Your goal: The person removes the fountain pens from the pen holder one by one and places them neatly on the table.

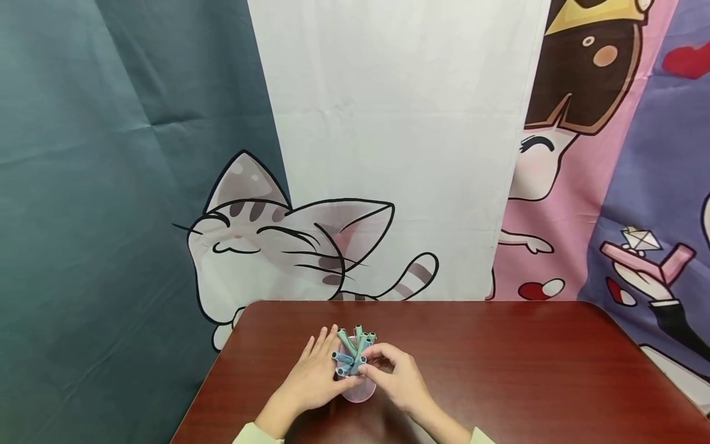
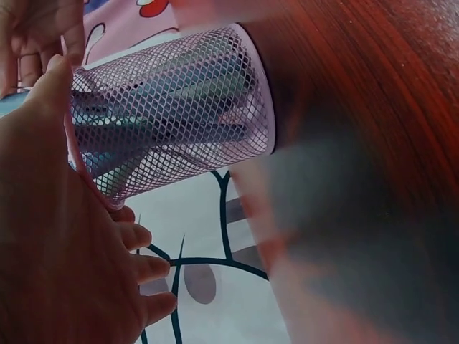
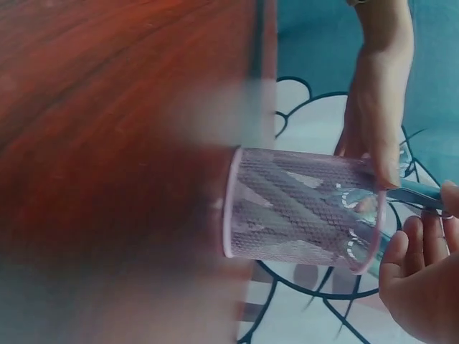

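A pink mesh pen holder (image 1: 360,393) stands upright on the table, filled with several blue and green pens (image 1: 346,340) whose round ends stick out above its rim. At its left side is my left hand (image 1: 315,377), fingers straight and spread, with the thumb lying along the near rim; the left wrist view shows this hand (image 2: 64,215) beside the holder's mouth. My right hand (image 1: 402,377) pinches the end of a blue pen (image 3: 416,192) between thumb and fingers at the right of the rim. Its lower part is inside the mesh.
The reddish-brown wooden table (image 1: 516,370) extends to both sides, with rounded far corners. Behind its far edge hangs a cloth backdrop (image 1: 410,123) with a cartoon cat and other figures.
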Demonstrator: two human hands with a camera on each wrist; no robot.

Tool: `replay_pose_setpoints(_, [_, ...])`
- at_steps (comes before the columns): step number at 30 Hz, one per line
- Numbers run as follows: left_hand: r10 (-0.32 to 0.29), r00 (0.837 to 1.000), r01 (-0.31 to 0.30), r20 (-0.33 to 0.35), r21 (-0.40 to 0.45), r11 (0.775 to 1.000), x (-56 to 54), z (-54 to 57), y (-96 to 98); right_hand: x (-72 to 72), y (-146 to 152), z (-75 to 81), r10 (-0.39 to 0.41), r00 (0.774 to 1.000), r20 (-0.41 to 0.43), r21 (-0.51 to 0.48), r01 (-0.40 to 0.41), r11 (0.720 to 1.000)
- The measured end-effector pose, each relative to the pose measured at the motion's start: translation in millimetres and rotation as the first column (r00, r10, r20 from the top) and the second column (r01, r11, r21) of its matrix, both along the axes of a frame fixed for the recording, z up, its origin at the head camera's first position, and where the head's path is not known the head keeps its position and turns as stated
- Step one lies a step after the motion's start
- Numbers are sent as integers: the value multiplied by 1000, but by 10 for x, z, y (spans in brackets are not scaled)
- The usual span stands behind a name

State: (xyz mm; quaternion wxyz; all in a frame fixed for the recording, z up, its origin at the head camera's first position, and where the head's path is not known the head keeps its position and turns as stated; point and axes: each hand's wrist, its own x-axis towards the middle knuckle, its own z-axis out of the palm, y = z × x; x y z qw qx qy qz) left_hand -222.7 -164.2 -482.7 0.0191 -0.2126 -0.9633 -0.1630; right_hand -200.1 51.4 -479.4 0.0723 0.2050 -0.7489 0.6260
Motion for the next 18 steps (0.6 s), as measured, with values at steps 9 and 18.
replay_pose_setpoints(9, [6,1000,-6,6,-36,999,-3,17,-4,17,105,249,91,995,-51,-98,-96,991])
replay_pose_setpoints(18, [4,1000,-4,4,-56,998,3,35,-3,28,235,430,58,992,-116,-97,-69,993])
